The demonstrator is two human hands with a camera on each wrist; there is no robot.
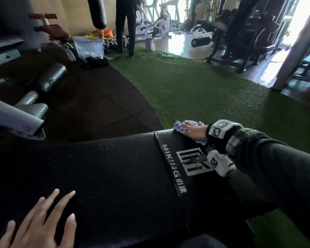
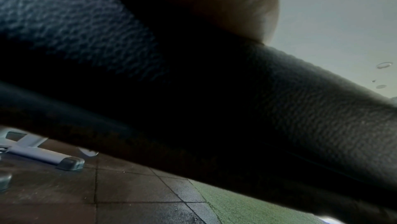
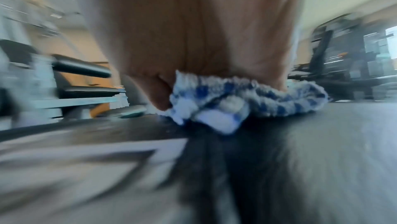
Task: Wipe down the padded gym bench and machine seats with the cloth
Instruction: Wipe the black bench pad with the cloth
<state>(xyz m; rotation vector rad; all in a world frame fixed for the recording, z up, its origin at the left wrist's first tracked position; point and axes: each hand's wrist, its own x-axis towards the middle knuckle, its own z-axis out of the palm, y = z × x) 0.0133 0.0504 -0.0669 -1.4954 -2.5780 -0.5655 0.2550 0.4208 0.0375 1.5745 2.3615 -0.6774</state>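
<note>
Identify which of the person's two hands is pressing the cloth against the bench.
The right hand, flat on the blue-and-white cloth at the bench's far edge; the left hand rests bare.

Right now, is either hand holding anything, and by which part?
Nothing gripped. The right hand presses flat on the bunched cloth atop the bench. The left hand rests open on the pad.
</note>
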